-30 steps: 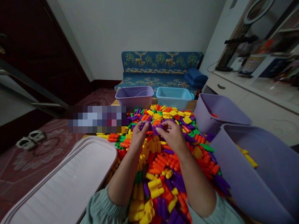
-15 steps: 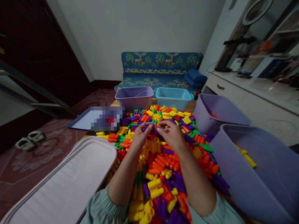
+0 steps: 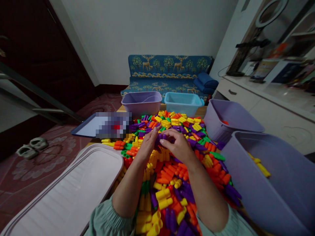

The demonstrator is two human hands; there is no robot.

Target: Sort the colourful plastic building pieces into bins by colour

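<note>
Over the middle of the heap, my two hands meet around some purple bullet-shaped plastic building pieces point(image 3: 161, 137). My right hand point(image 3: 178, 144) grips them with thumb and bent fingers. On the other side, my left hand point(image 3: 148, 142) presses against the same pieces, its fingers straighter and its palm turned inward. How many pieces are joined there is partly hidden by my fingers. Beneath and around lie many loose building pieces point(image 3: 169, 172) in orange, yellow, purple, green and red, some of them in joined rows.
A purple bin point(image 3: 141, 106) and a light blue bin point(image 3: 184, 106) stand at the far edge. Two more purple bins point(image 3: 214, 124) point(image 3: 265, 196) line the right side. White lids point(image 3: 81, 183) are stacked at the left, near a partly blurred tray point(image 3: 86, 127).
My hands have come closer together, the right one shifting slightly left. The purple pieces now sit pressed between both hands, and my left fingers have straightened.
</note>
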